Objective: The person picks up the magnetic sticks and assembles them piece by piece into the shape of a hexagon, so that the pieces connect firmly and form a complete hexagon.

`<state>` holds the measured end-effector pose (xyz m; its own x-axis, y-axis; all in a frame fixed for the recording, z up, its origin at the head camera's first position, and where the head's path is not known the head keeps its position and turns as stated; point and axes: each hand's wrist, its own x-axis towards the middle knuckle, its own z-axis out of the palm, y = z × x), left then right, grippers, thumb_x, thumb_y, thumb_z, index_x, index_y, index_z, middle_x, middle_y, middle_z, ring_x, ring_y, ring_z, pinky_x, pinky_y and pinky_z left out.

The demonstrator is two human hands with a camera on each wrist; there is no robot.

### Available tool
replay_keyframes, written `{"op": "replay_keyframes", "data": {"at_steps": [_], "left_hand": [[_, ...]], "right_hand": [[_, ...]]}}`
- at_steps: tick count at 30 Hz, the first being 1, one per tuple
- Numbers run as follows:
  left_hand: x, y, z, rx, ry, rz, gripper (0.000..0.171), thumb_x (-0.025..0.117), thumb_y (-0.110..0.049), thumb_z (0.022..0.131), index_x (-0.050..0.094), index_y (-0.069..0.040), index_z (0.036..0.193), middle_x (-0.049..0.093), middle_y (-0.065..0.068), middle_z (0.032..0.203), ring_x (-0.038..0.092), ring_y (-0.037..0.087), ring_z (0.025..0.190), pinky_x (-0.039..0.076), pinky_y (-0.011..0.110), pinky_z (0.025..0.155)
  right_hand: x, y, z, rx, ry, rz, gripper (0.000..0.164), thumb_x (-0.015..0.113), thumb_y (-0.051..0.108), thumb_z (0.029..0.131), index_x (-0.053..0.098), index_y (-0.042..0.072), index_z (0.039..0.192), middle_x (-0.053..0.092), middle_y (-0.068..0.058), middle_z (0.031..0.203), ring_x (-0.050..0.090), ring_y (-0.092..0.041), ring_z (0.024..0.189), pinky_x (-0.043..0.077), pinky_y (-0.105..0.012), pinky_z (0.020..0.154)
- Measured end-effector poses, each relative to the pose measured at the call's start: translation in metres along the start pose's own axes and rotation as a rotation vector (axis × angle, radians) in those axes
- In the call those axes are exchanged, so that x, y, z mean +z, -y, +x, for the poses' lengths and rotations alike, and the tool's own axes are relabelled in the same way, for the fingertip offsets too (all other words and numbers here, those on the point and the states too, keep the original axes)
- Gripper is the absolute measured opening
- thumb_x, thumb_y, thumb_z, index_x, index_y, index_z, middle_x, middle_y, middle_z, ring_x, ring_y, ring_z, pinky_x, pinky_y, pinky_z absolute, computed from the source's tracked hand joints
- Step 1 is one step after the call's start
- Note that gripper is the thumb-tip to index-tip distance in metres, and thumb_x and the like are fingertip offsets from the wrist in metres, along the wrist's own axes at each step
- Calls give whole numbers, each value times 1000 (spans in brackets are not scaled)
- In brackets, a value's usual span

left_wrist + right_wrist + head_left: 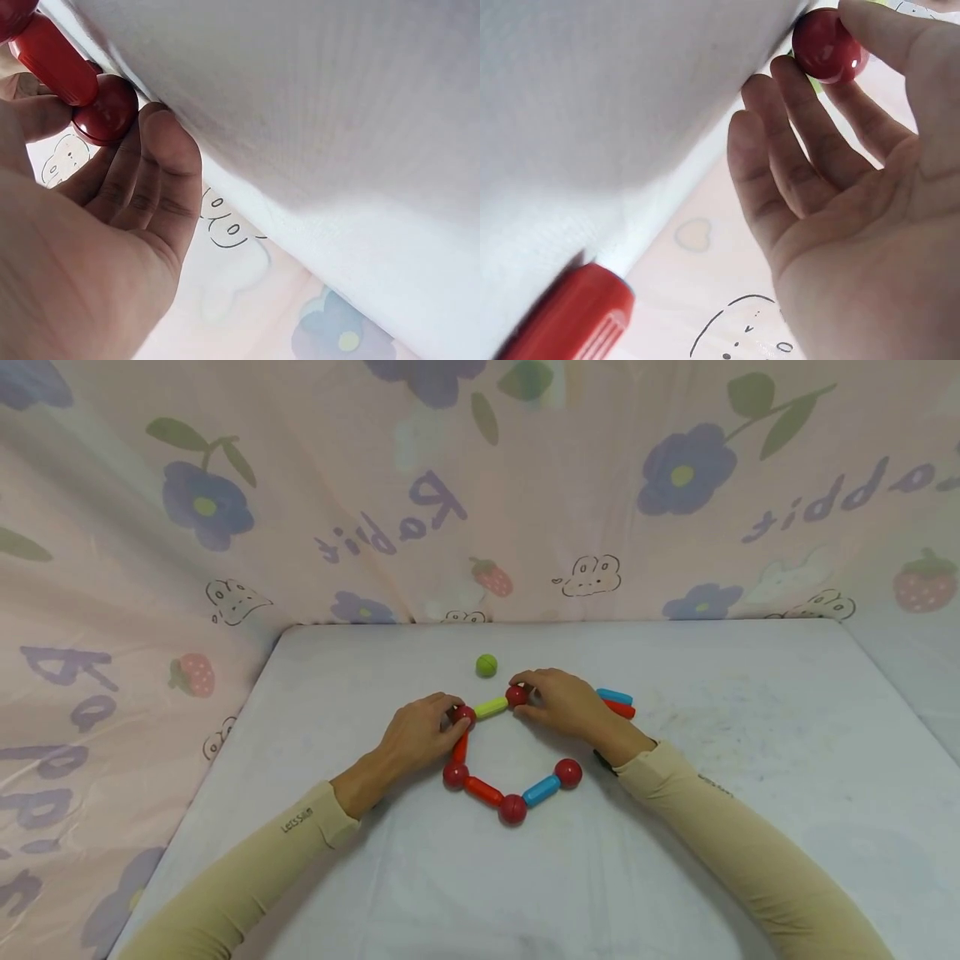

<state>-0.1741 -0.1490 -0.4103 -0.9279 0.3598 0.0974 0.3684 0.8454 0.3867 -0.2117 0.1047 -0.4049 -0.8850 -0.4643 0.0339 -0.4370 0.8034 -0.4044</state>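
On the white table, red balls and coloured rods join into an unclosed ring, its gap at the right. My left hand (423,731) pinches the red ball (107,111) at the ring's upper left, between thumb and fingers. A red rod (56,60) runs from that ball toward the near side. With thumb and fingers, my right hand (566,702) holds another red ball (827,46) at the top. Between the two held balls lies a yellow-green rod (492,707). Nearer me, a second red rod (483,791) and a blue rod (542,791) link more red balls (512,809).
A loose green ball (487,665) sits beyond the ring. Beside my right hand lie a loose blue rod (615,697) and a loose red rod (574,315), partly hidden by the hand in the head view. A printed curtain (300,485) hangs behind the table and along its left side.
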Motion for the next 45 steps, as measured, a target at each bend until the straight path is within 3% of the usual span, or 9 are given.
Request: {"op": "replay_keyframes", "data": {"at_steps": [5,11,17,21,29,38,45], "left_hand": [[-1,1,0,-14,3,2,33,65,-33,94,69,-12,119,69,1,98,56,12,73,49,26,67],[-3,3,-1,-36,17,-3,34,64,-34,95,68,-13,120,69,1,102,57,13,76,51,28,70],[-5,2,1,-48,25,-2,34,64,-34,95,67,-12,120,68,0,100,57,14,76,51,29,71],[-6,3,1,-61,27,-10,34,64,-34,94,67,-12,120,68,1,101,57,14,77,52,30,73],[-1,3,0,-41,36,-30,30,64,-33,92,66,-13,114,65,0,96,55,13,74,49,27,67],[0,2,-1,41,-31,-52,25,65,-29,92,67,-16,113,61,-2,89,52,12,67,43,24,60],[-1,1,-1,44,-13,-43,20,68,-26,90,66,-15,106,59,-2,86,51,12,68,44,23,61]], "right_hand": [[1,-1,0,14,7,11,49,75,33,89,60,19,134,70,-4,117,65,-22,105,56,-41,90],[0,2,-16,59,47,-2,62,71,45,89,50,21,143,59,-8,137,57,-28,126,51,-49,102],[-1,5,-52,-33,60,-65,64,67,52,89,50,22,143,54,-9,143,52,-30,132,49,-52,103],[-1,3,-61,-98,47,-104,63,67,51,90,52,19,142,55,-8,141,52,-29,130,49,-49,104],[-8,-13,-57,-78,14,-146,56,66,46,93,55,15,138,57,-8,138,53,-30,127,48,-48,105],[-16,-20,-49,-58,20,-146,54,66,44,93,56,14,137,57,-11,138,53,-33,128,46,-52,106],[-27,-34,-53,-33,-8,-123,50,67,39,93,57,14,136,56,-12,139,51,-34,130,44,-55,107]]}}
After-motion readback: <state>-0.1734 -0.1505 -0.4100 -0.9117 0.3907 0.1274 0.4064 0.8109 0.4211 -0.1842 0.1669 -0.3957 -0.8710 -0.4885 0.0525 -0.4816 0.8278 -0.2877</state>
